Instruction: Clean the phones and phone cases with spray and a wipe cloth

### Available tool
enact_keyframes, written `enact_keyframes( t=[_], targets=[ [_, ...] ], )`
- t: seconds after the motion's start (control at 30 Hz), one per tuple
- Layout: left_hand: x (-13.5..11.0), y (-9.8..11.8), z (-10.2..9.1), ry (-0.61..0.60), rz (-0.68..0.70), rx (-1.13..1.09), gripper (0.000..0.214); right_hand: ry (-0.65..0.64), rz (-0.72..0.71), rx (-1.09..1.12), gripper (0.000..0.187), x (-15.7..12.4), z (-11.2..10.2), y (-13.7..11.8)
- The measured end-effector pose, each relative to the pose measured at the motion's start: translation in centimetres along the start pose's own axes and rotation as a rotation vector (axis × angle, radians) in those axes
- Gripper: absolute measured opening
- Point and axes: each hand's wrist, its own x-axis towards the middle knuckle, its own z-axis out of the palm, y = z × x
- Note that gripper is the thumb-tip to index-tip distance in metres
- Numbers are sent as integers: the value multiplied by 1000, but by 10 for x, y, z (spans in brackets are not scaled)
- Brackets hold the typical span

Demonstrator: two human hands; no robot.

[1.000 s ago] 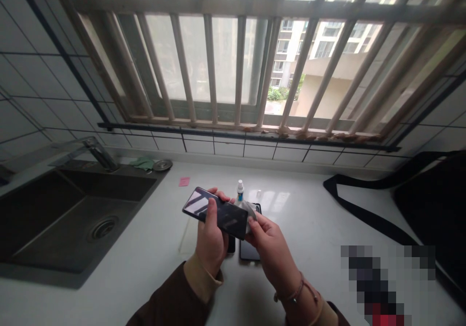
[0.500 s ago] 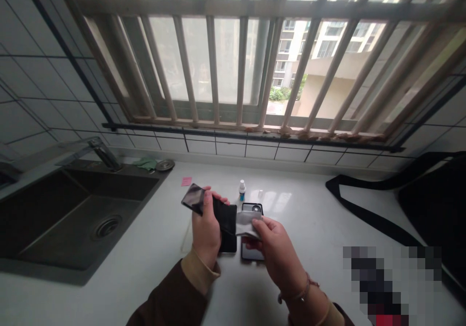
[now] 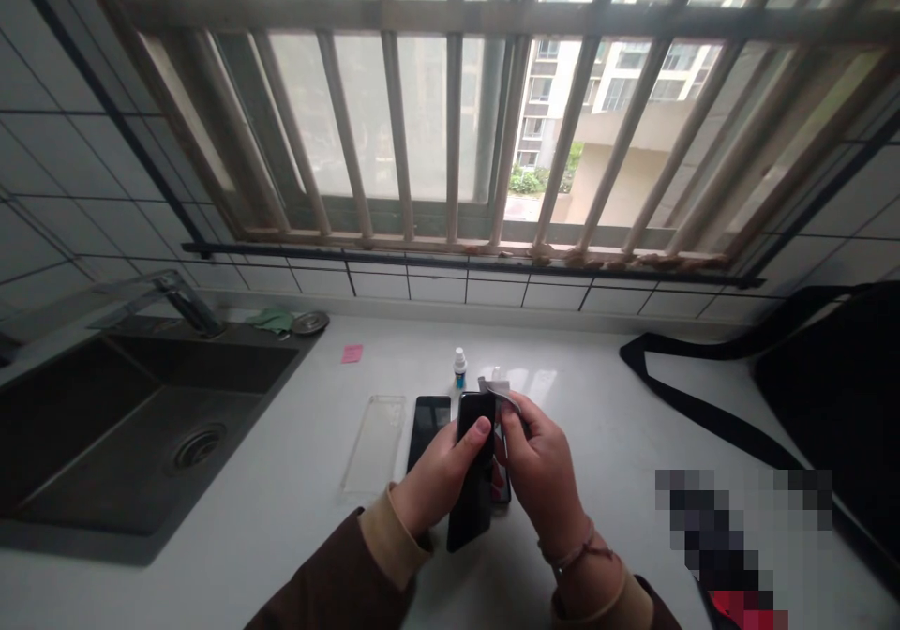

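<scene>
Black phone (image 3: pixel 468 516) in left hand (image 3: pixel 437 477); cloth (image 3: pixel 495 387), right hand (image 3: pixel 540 466).

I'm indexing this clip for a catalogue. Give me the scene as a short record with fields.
Place: white counter beside a dark sink, under a barred window
Left hand: grips a dark phone, held on end
Right hand: pinches a grey cloth by the phone's top
On counter: clear case, second phone, small bottle, pink note
</scene>
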Motion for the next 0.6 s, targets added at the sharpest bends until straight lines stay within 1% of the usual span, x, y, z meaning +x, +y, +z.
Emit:
enact_keyframes(
  t=[0.13,0.23,0.33,0.4,0.47,0.53,0.6],
  targets=[
    [0,-2,2,-36,-93,-37,65,26,-234,-97,30,-3,0,0],
    [-3,-4,6,-68,-180,-40,75,11,-342,-119,33,-5,-1,-2],
    [-5,-6,10,-63,-261,-35,90,-40,-396,-112,33,-6,-2,-5],
    [-5,-6,11,-45,-327,-71,99,-72,-413,-131,34,-5,-1,-6],
    [-4,-4,12,-48,-371,-110,104,-56,-408,-161,35,-4,-1,-6],
    [-2,-1,13,-70,-375,-136,100,-21,-400,-183,36,-3,-1,-5],
    [1,2,13,-57,-352,-154,88,-9,-405,-195,37,-2,-4,-5]
  ],
)
